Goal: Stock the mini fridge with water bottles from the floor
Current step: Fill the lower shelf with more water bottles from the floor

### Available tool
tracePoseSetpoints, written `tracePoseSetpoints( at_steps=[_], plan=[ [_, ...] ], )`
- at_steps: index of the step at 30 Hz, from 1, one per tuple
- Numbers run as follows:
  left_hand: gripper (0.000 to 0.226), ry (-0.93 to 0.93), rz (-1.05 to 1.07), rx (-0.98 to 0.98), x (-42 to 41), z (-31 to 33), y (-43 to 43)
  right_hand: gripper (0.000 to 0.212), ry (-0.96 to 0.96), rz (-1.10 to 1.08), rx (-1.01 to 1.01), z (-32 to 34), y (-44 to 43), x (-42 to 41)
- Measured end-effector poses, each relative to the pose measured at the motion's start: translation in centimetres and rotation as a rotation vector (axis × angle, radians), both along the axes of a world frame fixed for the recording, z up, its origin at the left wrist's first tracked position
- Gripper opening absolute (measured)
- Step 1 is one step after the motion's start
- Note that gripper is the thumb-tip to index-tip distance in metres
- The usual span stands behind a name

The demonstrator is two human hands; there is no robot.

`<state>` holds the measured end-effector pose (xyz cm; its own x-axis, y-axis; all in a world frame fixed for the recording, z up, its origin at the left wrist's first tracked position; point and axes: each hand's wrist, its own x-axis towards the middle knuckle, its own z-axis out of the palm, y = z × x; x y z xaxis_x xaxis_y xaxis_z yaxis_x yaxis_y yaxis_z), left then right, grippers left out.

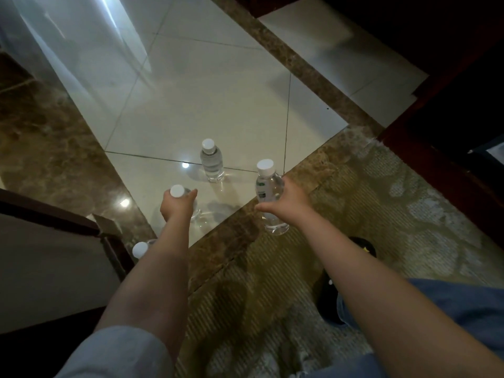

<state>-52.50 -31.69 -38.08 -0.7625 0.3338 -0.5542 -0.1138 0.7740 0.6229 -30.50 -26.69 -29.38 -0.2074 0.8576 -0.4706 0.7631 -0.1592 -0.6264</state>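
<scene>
Several clear water bottles with white caps are on the floor. My left hand (178, 204) is closed around one bottle (177, 191) on the pale tiles; only its cap and base show. My right hand (281, 203) grips a second, labelled bottle (267, 186) over the brown marble strip. A third bottle (211, 160) stands upright and untouched on the tiles just beyond both hands. A fourth bottle (140, 249) shows only its cap beside my left forearm. The mini fridge cannot be made out for certain.
Dark red wooden furniture (436, 110) runs along the right and top. A dark wooden edge (54, 216) stands at the lower left. Patterned carpet (368, 203) covers the floor under me. My knee in blue jeans (450, 309) and a black shoe (330, 290) are at the lower right.
</scene>
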Motion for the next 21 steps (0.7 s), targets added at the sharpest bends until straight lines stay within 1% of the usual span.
tracePoseSetpoints(
  at_steps=[4,9,12,16,19,21],
  plan=[
    [0.056,0.060,-0.062,-0.020,1.0,0.7,0.1,0.073,0.022,-0.027,-0.005,0.3,0.0,0.4],
    [0.059,0.065,-0.153,0.016,2.7,3.1,0.6,0.074,0.029,-0.058,0.013,1.8,0.4,1.5],
    [0.060,0.107,-0.252,0.046,4.0,5.5,1.2,0.075,0.029,-0.082,0.041,3.3,0.5,2.6],
    [0.054,0.186,-0.410,0.071,6.6,9.3,2.5,0.072,0.034,-0.147,0.095,5.8,0.4,5.2],
    [0.048,0.208,-0.475,0.148,9.3,12.3,3.8,0.073,0.074,-0.212,0.159,8.1,0.4,7.8],
    [0.046,0.213,-0.511,0.215,11.6,14.5,4.6,0.078,0.097,-0.269,0.203,9.8,0.5,9.8]
  ],
)
